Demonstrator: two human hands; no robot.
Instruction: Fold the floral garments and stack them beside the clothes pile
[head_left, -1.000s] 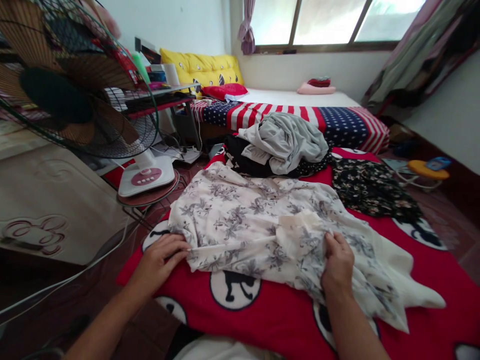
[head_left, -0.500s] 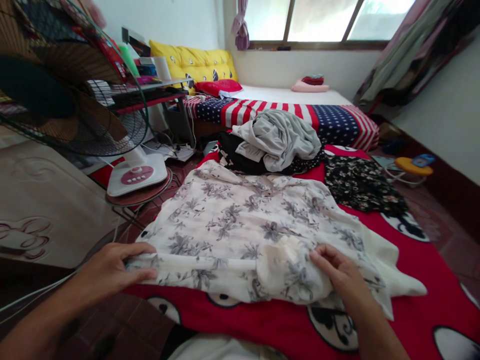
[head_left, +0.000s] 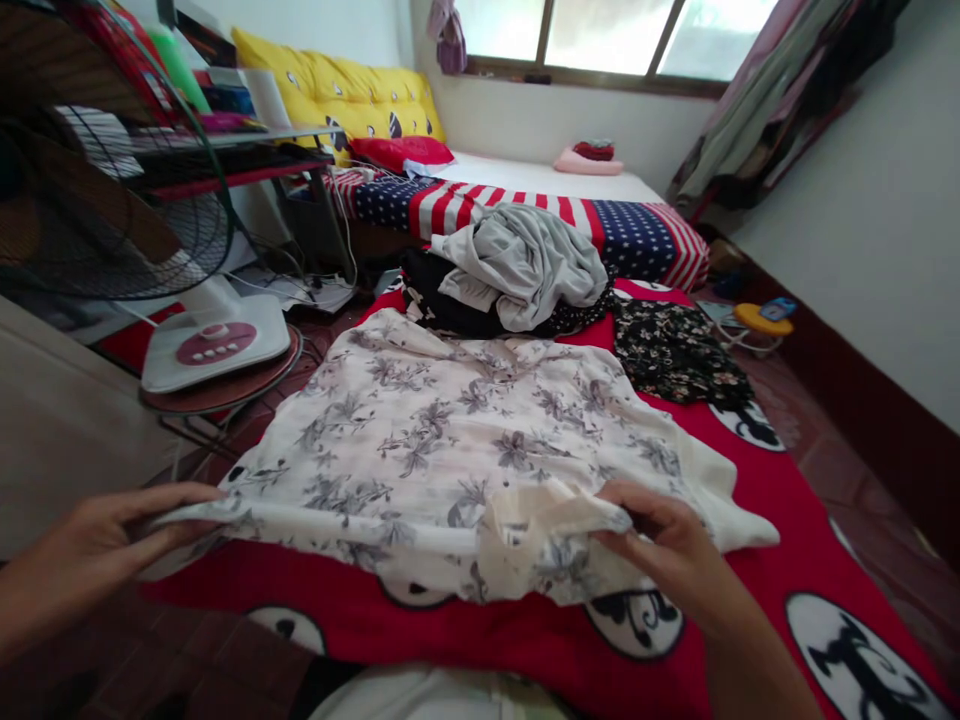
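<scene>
The left hand [head_left: 112, 535] is pinching the near left corner of a white floral-print garment [head_left: 427, 430], its thumb and fingers nearly together with fabric between them. The right hand [head_left: 664, 535] is gripping a bunched, cream-coloured part of the same garment in a similar narrow hold. Between the hands the near edge is stretching across, while the rest is lying spread out on a red blanket [head_left: 487, 635] with round motifs. To the left, an electric fan [head_left: 217, 345] is standing on a round stool [head_left: 202, 397]. Beyond the garment, crumpled grey cloth [head_left: 532, 265] is resting on black clothing [head_left: 442, 295]; a black floral garment [head_left: 679, 350] is lying to the right. Farthest back, a stars-and-stripes cover [head_left: 637, 235] is draping a bed, and a yellow cushion [head_left: 345, 85] is leaning behind a red pillow [head_left: 397, 152].
</scene>
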